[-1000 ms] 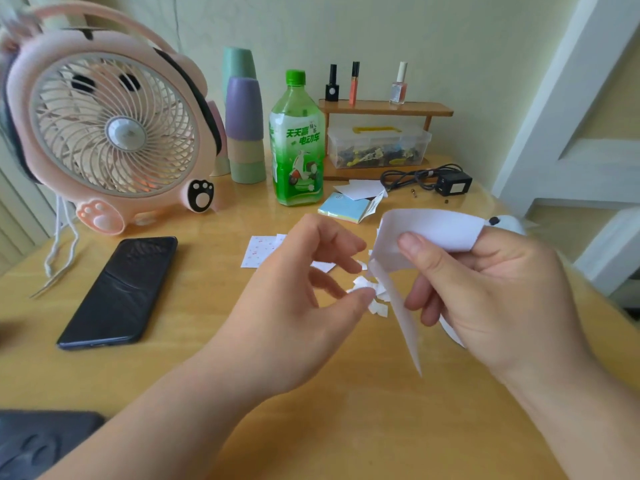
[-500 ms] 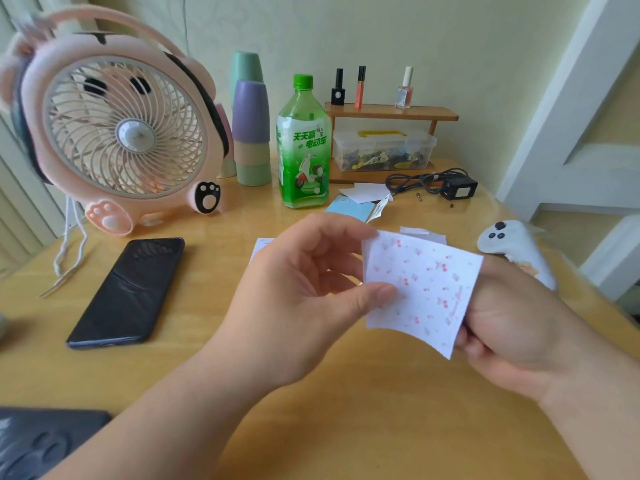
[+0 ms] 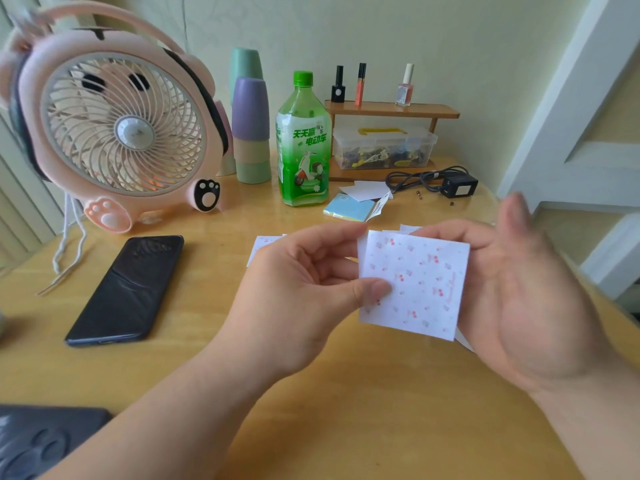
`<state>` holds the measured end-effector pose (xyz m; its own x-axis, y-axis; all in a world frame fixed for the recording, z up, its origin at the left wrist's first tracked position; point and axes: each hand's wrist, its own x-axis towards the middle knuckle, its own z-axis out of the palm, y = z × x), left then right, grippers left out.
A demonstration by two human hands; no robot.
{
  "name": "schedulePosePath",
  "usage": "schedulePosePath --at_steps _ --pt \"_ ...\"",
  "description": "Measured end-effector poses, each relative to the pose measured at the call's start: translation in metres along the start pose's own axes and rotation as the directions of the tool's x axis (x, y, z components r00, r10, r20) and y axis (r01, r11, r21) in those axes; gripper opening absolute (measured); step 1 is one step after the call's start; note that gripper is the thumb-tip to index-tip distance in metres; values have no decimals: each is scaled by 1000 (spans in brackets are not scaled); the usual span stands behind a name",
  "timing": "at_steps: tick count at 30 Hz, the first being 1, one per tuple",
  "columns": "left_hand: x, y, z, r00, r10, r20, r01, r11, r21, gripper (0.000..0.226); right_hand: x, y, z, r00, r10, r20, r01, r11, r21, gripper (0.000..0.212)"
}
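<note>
1. A small square sheet of thin white paper [image 3: 415,282], dotted with tiny red and grey marks, is held in the air above a table, its printed face towards the person.
2. The left hand [image 3: 298,299] pinches the sheet's left edge, with the thumb [image 3: 372,291] on the front and the fingers curled behind.
3. The right hand [image 3: 526,299] is spread open. Its fingers lie behind the sheet's right side and its blurred thumb is lifted clear.
4. The person seems to be preparing a fold. A light pinch and matched corners before creasing would keep such flimsy paper from buckling.
5. Below is a smooth, glossy, pale wooden table [image 3: 207,341].
6. Further out are a flat black phone [image 3: 126,289], a green plastic bottle [image 3: 304,147] and a round pink fan [image 3: 117,126].
</note>
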<state>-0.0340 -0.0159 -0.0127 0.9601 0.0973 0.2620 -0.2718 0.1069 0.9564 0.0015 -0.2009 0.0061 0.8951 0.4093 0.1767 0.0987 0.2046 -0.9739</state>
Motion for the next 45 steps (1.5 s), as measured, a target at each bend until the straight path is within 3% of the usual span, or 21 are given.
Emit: schedulePosePath --at_steps 4,6,12,24,28,31,35,37,40,43,45 --pt "-1 1 1 999 -39 23 40 999 -19 60 -3 3 6 983 -146 -116 91 917 -388 34" --pt "-1 1 0 996 -71 46 74 995 -74 56 -2 6 5 969 -173 -179 76 890 -450 24" --pt "0 -2 1 988 -151 40 156 951 -266 23 -1 6 1 970 -162 -179 79 912 -402 17" --pt "-1 2 4 983 -179 -40 163 954 -251 58 -5 6 4 943 -325 -69 245 820 -517 2" --pt "-3 7 4 982 -175 -69 154 959 -239 48 -6 6 2 934 -355 -26 289 800 -526 4" --pt "-3 8 4 978 -192 -87 168 960 -226 35 -7 7 4 914 -386 125 393 768 -505 13" --pt "-3 8 3 968 -217 -122 193 963 -186 30 -11 8 9 922 -321 215 382 839 -388 12" --pt "-4 7 3 967 -221 -128 196 963 -184 29 -11 8 9 930 -316 189 368 826 -427 9" --pt "-4 8 6 968 -224 -110 198 958 -210 21 -7 6 8 948 -317 34 283 785 -551 9" --pt "-6 10 7 970 -224 -91 201 957 -207 15 -5 5 6 963 -265 -53 199 826 -527 12" --pt "-6 11 7 969 -230 -87 212 960 -185 17 -6 5 7 968 -247 -37 193 835 -516 11"
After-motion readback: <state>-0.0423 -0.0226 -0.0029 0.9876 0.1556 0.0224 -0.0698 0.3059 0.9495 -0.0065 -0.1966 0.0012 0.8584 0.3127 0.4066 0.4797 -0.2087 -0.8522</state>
